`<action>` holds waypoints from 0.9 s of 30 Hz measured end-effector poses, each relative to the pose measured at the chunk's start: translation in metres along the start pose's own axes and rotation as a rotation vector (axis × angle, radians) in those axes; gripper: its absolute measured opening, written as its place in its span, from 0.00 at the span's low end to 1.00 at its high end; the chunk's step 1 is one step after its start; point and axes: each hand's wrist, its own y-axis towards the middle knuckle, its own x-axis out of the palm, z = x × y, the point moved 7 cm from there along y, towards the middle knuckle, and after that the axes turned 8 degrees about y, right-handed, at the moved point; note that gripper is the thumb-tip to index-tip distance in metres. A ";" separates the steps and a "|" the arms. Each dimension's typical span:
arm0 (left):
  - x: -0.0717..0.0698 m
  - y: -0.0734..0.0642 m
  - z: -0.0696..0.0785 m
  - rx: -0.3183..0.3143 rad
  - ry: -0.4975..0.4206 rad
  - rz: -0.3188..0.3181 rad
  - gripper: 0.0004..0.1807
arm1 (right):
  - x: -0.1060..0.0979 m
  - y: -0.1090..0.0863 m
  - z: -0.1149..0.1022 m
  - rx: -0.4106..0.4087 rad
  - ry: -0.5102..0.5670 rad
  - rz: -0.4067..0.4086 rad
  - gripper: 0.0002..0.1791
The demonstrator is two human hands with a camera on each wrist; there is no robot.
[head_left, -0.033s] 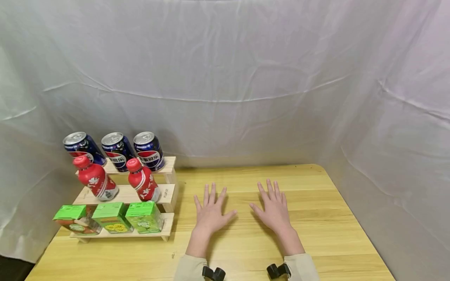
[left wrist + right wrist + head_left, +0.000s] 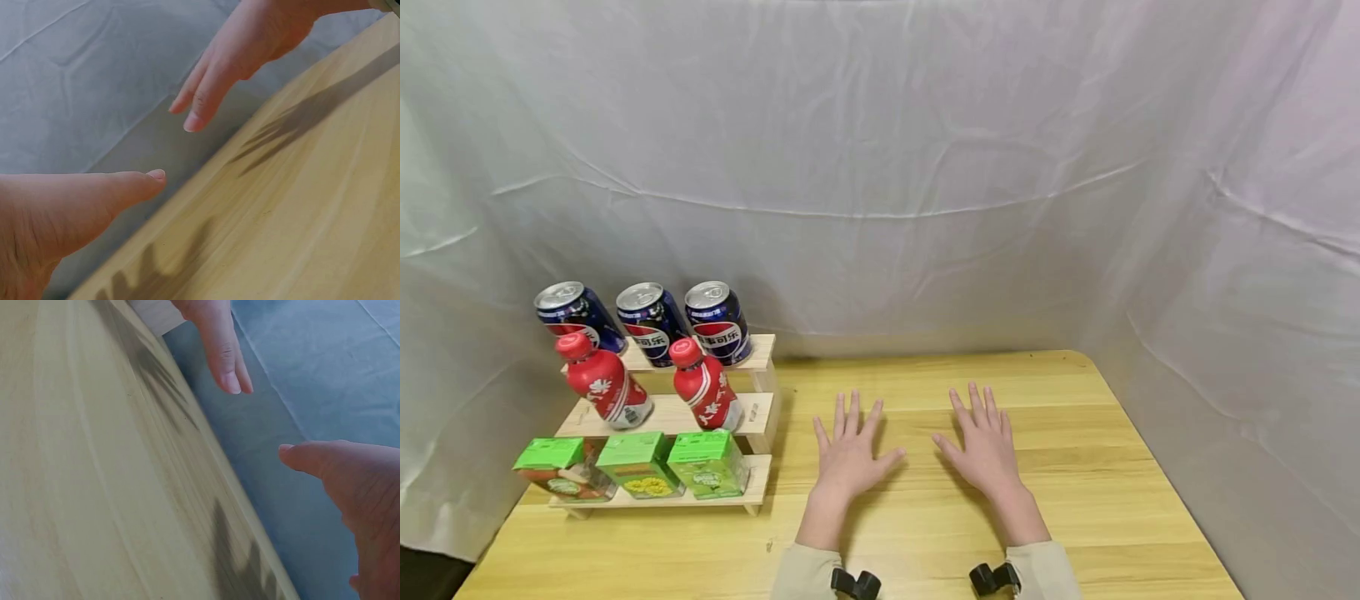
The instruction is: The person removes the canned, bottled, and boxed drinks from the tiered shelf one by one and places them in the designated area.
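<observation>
My left hand (image 2: 850, 458) is held palm down over the wooden table (image 2: 910, 533), fingers straight and spread, with nothing in it. To its right, my right hand (image 2: 985, 454) has the same pose and is also bare. Both wrist views show the hands raised off the tabletop, their shadows falling on the wood apart from them. In the left wrist view the left thumb (image 2: 119, 194) points toward the other hand. The right thumb (image 2: 312, 456) shows likewise in the right wrist view. A three-step wooden rack (image 2: 760, 475) stands left of the left hand.
On the rack's top step are three dark blue cola cans (image 2: 718, 325). Two red bottles (image 2: 706, 387) stand on the middle step, and three green-topped drink cartons (image 2: 707, 467) on the lowest. Grey cloth (image 2: 880, 167) hangs behind the table and along its sides.
</observation>
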 end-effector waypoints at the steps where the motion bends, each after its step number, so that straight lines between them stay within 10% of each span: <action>1: 0.000 -0.001 -0.001 -0.007 0.001 -0.004 0.47 | 0.000 0.000 -0.001 -0.001 0.000 -0.004 0.44; 19: -0.007 -0.001 0.003 -0.038 0.030 0.008 0.46 | -0.005 -0.002 -0.001 -0.026 -0.011 -0.024 0.44; 27: -0.034 0.003 0.015 0.002 0.083 0.029 0.46 | -0.026 0.001 -0.006 -0.037 -0.044 -0.029 0.45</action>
